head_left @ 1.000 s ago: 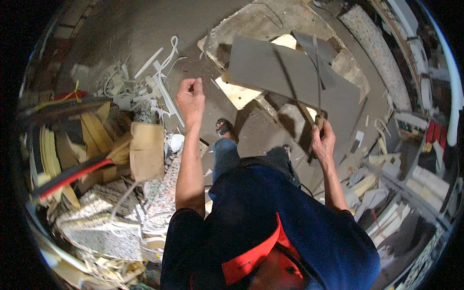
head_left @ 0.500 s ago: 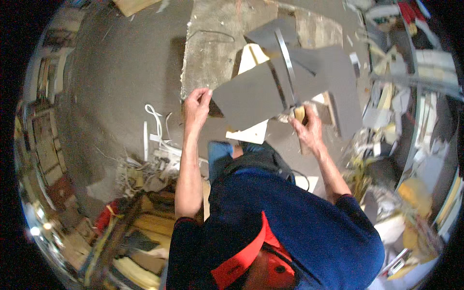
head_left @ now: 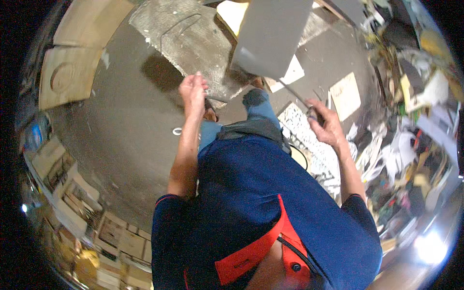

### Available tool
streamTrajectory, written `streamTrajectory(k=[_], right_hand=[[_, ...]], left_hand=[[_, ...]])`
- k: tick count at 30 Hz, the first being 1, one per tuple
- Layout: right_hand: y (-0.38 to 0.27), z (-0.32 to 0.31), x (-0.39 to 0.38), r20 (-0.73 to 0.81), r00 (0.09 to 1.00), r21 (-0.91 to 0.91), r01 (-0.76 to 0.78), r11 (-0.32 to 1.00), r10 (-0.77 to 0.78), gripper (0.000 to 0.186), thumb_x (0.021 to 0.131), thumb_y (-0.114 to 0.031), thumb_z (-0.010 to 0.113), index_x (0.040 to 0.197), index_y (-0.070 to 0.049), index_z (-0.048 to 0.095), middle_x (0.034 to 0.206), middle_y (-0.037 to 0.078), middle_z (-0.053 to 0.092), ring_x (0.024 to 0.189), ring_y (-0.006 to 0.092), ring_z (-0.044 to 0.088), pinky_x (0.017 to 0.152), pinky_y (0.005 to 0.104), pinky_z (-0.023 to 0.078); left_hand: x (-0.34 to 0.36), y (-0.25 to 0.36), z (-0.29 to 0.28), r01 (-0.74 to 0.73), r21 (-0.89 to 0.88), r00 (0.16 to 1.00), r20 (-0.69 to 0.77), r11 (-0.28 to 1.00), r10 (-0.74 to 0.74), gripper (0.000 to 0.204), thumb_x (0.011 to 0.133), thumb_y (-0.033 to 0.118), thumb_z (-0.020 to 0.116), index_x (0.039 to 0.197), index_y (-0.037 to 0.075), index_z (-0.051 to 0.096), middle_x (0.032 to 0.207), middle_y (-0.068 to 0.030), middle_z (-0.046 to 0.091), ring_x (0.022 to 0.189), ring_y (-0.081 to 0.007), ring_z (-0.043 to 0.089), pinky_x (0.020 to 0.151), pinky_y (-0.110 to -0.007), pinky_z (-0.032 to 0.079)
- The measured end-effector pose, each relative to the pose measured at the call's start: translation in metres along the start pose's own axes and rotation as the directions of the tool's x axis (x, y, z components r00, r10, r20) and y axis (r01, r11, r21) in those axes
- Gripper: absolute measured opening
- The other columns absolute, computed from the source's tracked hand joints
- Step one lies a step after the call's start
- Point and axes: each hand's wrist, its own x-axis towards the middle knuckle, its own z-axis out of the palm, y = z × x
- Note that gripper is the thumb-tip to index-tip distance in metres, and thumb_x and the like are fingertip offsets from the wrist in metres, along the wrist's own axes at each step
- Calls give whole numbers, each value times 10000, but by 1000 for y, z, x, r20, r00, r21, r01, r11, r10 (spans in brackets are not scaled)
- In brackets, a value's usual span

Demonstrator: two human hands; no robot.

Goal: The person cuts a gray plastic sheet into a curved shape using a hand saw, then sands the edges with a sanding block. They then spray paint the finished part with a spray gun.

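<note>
My right hand (head_left: 326,123) is closed around the handle of a long, narrow-bladed knife (head_left: 293,91). Its blade slants up and left to the lower edge of a grey sheet (head_left: 278,36), where blur hides whether they touch. The sheet lies over a worn board at the far side. My left hand (head_left: 194,92) hovers left of the sheet, apart from it, with its fingers curled together. Whatever those fingers may hold is hidden. Beneath the sheet, pale yellow pieces (head_left: 232,15) stick out.
The worn board (head_left: 198,46) carries a bent wire (head_left: 180,26). Scraps (head_left: 396,150) heap up on the right. A speckled sheet (head_left: 309,140) and a pale panel (head_left: 345,94) lie on the floor near my right hand. Cardboard boxes (head_left: 65,77) stand at the left.
My left hand has let go of the grey sheet's corner. The knife has swung from upright across the sheet to slanting at its lower edge. The view has turned and shifted.
</note>
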Motion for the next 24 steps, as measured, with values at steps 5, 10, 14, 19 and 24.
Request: streamTrajectory(k=[5,10,14,19,24], right_hand=[[-29,82,-58,49,988,38,-151,988,149,427,843,-78,630,1267,-32,634,1077,204,713,940,370,697,848,408,550],[-31,103,-45,-71,996,-46,-52,998,49,402,855,-69,597,1249,-6,641,965,206,686,842,387,670,787,437,537],[-32,88,-25,-111,994,-98,-25,995,14,374,863,-80,587,1225,-20,658,895,209,655,799,380,655,746,440,526],[-35,66,-14,-67,996,-146,-66,987,56,364,857,-85,569,1201,-26,670,895,221,661,796,385,652,744,443,524],[-37,61,-7,-80,997,-115,-3,993,-6,358,860,-94,567,1195,-20,669,905,217,666,811,396,650,766,455,521]], left_hand=[[-1,24,-48,-39,87,986,165,995,24,183,974,199,643,1073,44,647,888,-28,686,716,-82,617,575,-213,480],[-10,29,-8,137,156,858,475,978,-196,234,941,205,704,1098,38,660,911,-35,697,749,-93,644,581,-221,504],[-7,28,29,227,97,806,539,969,-242,217,939,204,714,1086,52,666,920,-32,704,741,-99,656,571,-229,525],[-2,27,47,282,88,797,532,955,-284,173,934,203,718,1031,65,681,919,-35,719,745,-90,663,569,-241,541],[2,28,57,312,60,815,497,948,-300,152,936,216,716,980,77,674,900,-31,723,737,-96,665,566,-244,534]])
